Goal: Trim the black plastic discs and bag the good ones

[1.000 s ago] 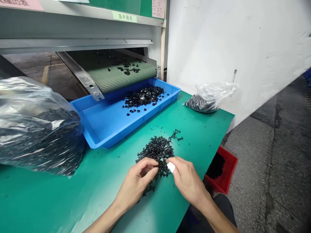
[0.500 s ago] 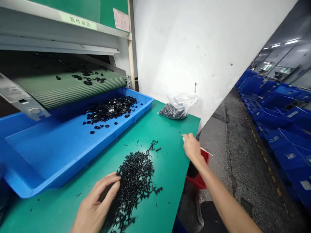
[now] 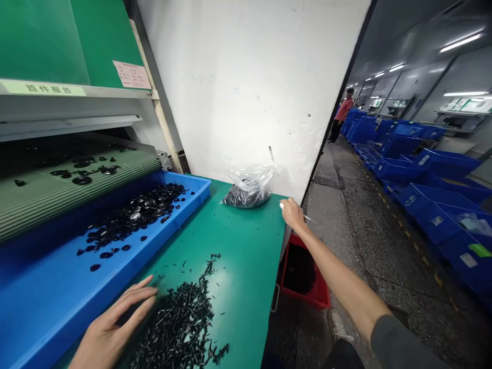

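Note:
On the green tabletop, a heap of short thin black pieces lies in front of me. My left hand is at the heap's left side, thumb and fingers apart, holding nothing. Out at the table's far right corner, my right hand is closed round a thin white stick. A white tip pokes out on the hand's left, and the thin end sticks out to the right; the middle is hidden by the fingers. A clear plastic bag of dark pieces rests left of this hand.
A blue tray with shiny black round parts sits under the green conveyor belt. Below the table's right edge stands a red bin with dark contents. A white wall panel rises behind. Blue crates and a person are across the aisle.
The view has swung right and upward. My right hand, with the stick, has gone farther out to the table's far corner. My left hand has drawn slightly off the heap.

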{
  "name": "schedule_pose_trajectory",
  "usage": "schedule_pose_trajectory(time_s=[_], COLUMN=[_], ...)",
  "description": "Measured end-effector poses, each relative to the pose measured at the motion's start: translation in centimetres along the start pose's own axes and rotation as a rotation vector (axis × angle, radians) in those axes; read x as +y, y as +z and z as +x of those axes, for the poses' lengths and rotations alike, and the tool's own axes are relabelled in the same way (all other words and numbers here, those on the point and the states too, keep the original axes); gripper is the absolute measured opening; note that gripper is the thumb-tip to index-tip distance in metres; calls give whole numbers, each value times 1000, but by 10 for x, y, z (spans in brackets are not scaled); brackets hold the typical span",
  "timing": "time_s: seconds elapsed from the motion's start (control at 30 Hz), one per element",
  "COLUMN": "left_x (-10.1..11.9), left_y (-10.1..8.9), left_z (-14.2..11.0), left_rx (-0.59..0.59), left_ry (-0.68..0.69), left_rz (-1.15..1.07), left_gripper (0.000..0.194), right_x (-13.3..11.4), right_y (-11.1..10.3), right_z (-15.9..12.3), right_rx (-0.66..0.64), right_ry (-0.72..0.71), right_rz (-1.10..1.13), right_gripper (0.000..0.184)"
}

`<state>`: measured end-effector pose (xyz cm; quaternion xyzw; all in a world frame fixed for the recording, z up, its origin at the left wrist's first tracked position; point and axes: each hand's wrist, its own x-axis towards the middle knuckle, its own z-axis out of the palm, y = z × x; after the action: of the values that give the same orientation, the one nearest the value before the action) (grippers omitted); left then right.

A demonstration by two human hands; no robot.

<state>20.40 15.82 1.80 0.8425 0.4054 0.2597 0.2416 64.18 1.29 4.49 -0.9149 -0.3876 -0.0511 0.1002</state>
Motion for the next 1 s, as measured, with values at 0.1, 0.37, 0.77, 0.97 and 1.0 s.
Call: schedule_pose_trajectory(time_s=[0.1,0.37,0.77,0.97,1.0], left_x=[12,32,43,67,71], left_y=[2,13,21,27,24], left_z=[27,51,36,43,42], left_rx=[-88,-162,-165,-345,-331], left_ry=[-108,-290,-241,-145,-133], left_rz=[-79,-164,-316,-280,-259], left_gripper=[38,40,38,40,40], right_x=[9,-66,-67,-139,-148], right_y=[3,33,48,50,47], right_z=[26,-37,-5,-33,-29], right_rx=[-18,-115,-9,-99,-114], right_ry=[45,-327,-640,-974,-1002], right_rz=[-8,61,236,284,273], right_gripper=[30,24,36,27,26])
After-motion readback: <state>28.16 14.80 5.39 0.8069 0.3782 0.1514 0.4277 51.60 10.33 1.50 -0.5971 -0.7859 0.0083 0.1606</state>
